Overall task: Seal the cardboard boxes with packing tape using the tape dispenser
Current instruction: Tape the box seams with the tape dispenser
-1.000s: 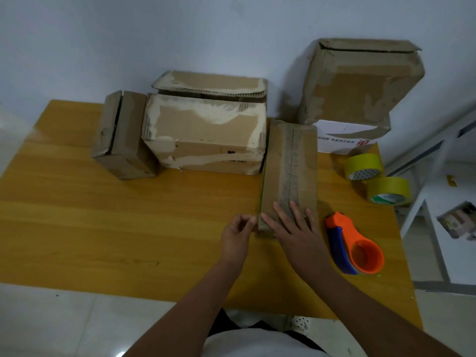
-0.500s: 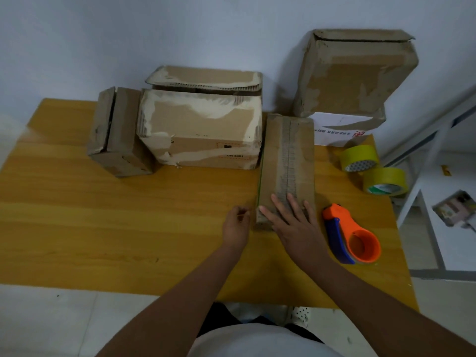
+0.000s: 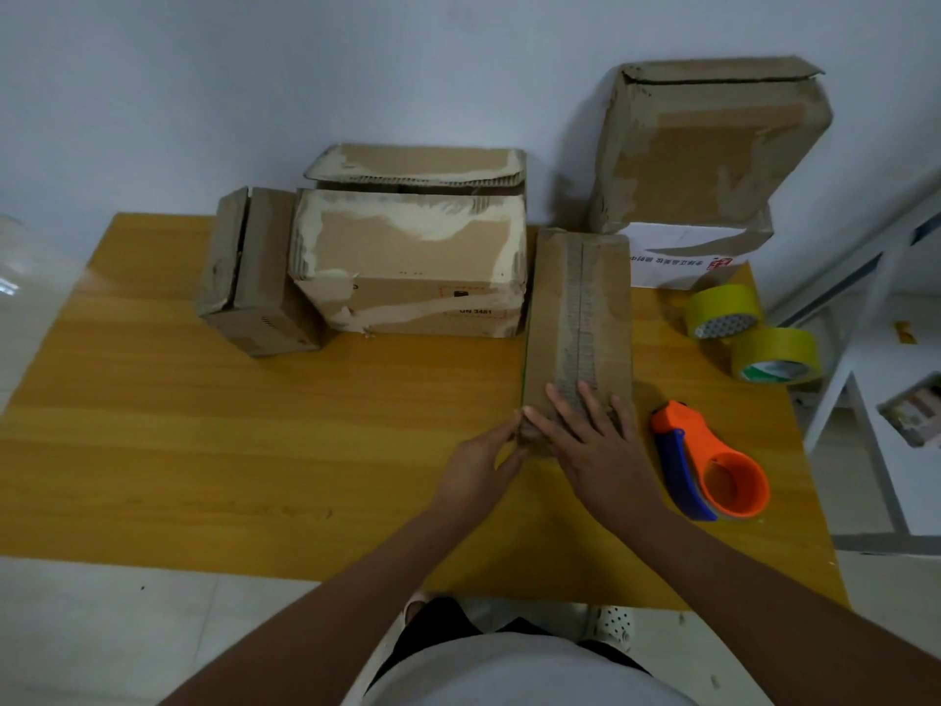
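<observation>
Box: long narrow box (image 3: 578,318), worn brown cardboard with a rough torn strip down its top; long axis runs straight away from the hands.
Right hand (image 3: 593,440): flat, fingers spread, pressing the box's near end.
Left hand (image 3: 478,468): fingers together, pinching the near left corner.
Dispenser (image 3: 710,463): smooth orange and blue plastic, just right of the right hand, the nearer hand.
Table (image 3: 203,430): glossy wood grain.

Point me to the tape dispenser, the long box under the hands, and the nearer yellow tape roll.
tape dispenser (image 3: 713,463), head view, orange body.
long box (image 3: 578,308), head view, top face.
nearer yellow tape roll (image 3: 776,351), head view, outer band.
</observation>
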Demonstrator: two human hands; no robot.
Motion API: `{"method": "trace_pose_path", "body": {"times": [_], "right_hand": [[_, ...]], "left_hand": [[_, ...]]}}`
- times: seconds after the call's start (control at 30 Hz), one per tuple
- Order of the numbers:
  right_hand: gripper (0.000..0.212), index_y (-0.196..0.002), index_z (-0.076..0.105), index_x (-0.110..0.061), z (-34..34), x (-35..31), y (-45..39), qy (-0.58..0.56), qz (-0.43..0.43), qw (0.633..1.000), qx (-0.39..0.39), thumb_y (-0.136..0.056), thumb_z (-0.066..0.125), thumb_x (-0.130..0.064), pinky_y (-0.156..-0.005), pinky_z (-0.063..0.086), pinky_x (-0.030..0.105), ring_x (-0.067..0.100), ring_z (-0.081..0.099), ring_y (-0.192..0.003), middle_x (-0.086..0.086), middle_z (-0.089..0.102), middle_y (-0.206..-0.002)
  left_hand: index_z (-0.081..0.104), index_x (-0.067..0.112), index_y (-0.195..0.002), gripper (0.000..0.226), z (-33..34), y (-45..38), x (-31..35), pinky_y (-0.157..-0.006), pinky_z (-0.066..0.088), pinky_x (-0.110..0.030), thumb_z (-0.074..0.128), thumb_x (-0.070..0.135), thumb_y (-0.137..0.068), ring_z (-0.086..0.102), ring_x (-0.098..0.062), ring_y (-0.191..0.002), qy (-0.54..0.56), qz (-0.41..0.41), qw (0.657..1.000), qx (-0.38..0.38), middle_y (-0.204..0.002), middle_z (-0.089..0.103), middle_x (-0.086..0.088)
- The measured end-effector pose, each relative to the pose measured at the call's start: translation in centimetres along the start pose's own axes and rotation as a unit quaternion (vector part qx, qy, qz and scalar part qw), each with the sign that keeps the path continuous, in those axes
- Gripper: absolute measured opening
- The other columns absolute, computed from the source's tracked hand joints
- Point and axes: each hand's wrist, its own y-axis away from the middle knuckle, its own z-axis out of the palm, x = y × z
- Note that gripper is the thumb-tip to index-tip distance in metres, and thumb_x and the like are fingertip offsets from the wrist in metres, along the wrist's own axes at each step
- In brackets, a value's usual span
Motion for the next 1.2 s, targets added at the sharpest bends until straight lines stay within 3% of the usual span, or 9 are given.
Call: {"method": "trace_pose_path", "body": {"times": [0.1, 0.3, 0.47, 0.57, 0.63, 0.73, 0.9, 1.0, 1.2], "right_hand": [[0.059, -0.153, 0.019, -0.039, -0.1, 0.0, 0.0, 0.005, -0.002, 1.000, -0.001, -0.098, 0.041, -0.036, -0.115, 0.023, 0.057, 0.032, 0.017, -0.148, -0.004, 0.020, -0.162], [0.069, -0.152, 0.024, -0.040, -0.1, 0.1, -0.2, 0.007, 0.005, 1.000, -0.010, -0.094, 0.060, -0.030, -0.115, 0.021, 0.055, 0.032, 0.019, -0.148, -0.005, 0.021, -0.161], [0.059, -0.153, 0.013, -0.042, -0.9, 0.2, -0.2, -0.019, -0.013, 0.998, -0.062, -0.102, 0.042, -0.036, -0.119, 0.008, 0.055, 0.029, 0.000, -0.151, -0.009, 0.003, -0.163], [0.050, -0.151, 0.022, -0.040, -2.5, 1.4, -0.4, -0.175, 0.018, 0.982, -0.064, -0.103, 0.034, -0.042, -0.121, 0.001, 0.048, 0.017, -0.006, -0.151, -0.014, 0.004, -0.162], [0.049, -0.149, 0.034, -0.027, -3.6, 2.4, -0.3, -0.295, 0.117, 0.947, 0.037, -0.102, 0.044, -0.034, -0.121, 0.013, 0.044, 0.018, 0.012, -0.149, -0.004, 0.021, -0.160], [0.057, -0.153, 0.024, -0.019, -5.3, 2.8, 0.2, -0.519, 0.321, 0.790, 0.054, -0.102, 0.045, -0.033, -0.116, 0.026, 0.033, 0.018, 0.027, -0.144, -0.003, 0.028, -0.155], [0.040, -0.140, 0.047, -0.022, -5.7, -0.4, 1.6, -0.650, 0.303, 0.696, -0.033, -0.101, 0.047, -0.031, -0.102, 0.046, 0.028, 0.008, 0.055, -0.120, -0.005, 0.053, -0.138], [0.030, -0.127, 0.058, -0.026, -4.9, -1.8, 2.3, -0.610, 0.266, 0.740, -0.100, -0.101, 0.047, -0.035, -0.096, 0.051, 0.036, 0.013, 0.062, -0.110, 0.000, 0.065, -0.122], [0.036, -0.135, 0.049, -0.012, -4.7, 0.8, 3.3, -0.462, 0.369, 0.804, 0.065, -0.101, 0.049, -0.022, -0.084, 0.045, 0.036, 0.026, 0.057, -0.106, 0.012, 0.061, -0.123]], "left_hand": [[0.039, 0.013, -0.148, 0.061, -1.0, -1.9, -0.4, -0.089, 0.053, -0.037, 0.063, 0.033, -0.096, 0.062, -0.021, -0.113, -0.098, 0.022, 0.994, -0.033, -0.136, 0.058, -0.007], [0.040, 0.011, -0.123, 0.052, -2.3, -5.3, -0.2, -0.073, 0.053, -0.050, 0.073, 0.028, -0.087, 0.062, -0.027, -0.091, -0.130, 0.006, 0.984, -0.120, -0.125, 0.051, -0.010], [0.030, 0.006, -0.141, 0.078, -1.3, -5.4, -0.1, -0.085, 0.052, -0.048, 0.075, 0.035, -0.085, 0.054, -0.033, -0.110, -0.143, 0.012, 0.982, -0.122, -0.137, 0.035, -0.012], [0.006, 0.014, -0.157, 0.107, -2.2, -4.0, -1.3, -0.095, 0.051, -0.045, 0.061, 0.065, -0.081, 0.051, -0.028, -0.125, -0.149, -0.002, 0.977, -0.151, -0.162, 0.007, -0.004], [0.001, 0.022, -0.158, 0.110, -3.3, -3.2, -1.9, -0.097, 0.051, -0.043, 0.043, 0.080, -0.076, 0.050, -0.021, -0.129, -0.141, -0.019, 0.980, -0.135, -0.165, -0.004, 0.005], [0.007, 0.027, -0.158, 0.095, -4.1, -3.5, -1.0, -0.102, 0.048, -0.041, 0.036, 0.077, -0.082, 0.039, -0.019, -0.139, -0.092, -0.020, 0.993, -0.073, -0.165, -0.001, 0.008], [0.013, 0.027, -0.156, 0.092, -2.7, -6.7, 2.6, -0.119, 0.022, -0.053, 0.041, 0.076, -0.084, 0.010, -0.034, -0.150, -0.154, -0.019, 0.987, -0.029, -0.165, -0.004, -0.005], [0.001, 0.034, -0.156, 0.108, -1.9, -6.9, 3.0, -0.115, 0.001, -0.065, 0.035, 0.091, -0.070, -0.008, -0.042, -0.149, -0.310, -0.056, 0.946, -0.079, -0.163, -0.018, -0.010], [-0.014, 0.042, -0.152, 0.112, -3.2, -5.0, 0.4, -0.114, -0.006, -0.068, 0.057, 0.079, -0.074, -0.018, -0.040, -0.148, -0.397, 0.012, 0.906, -0.149, -0.160, -0.029, -0.008]]}}
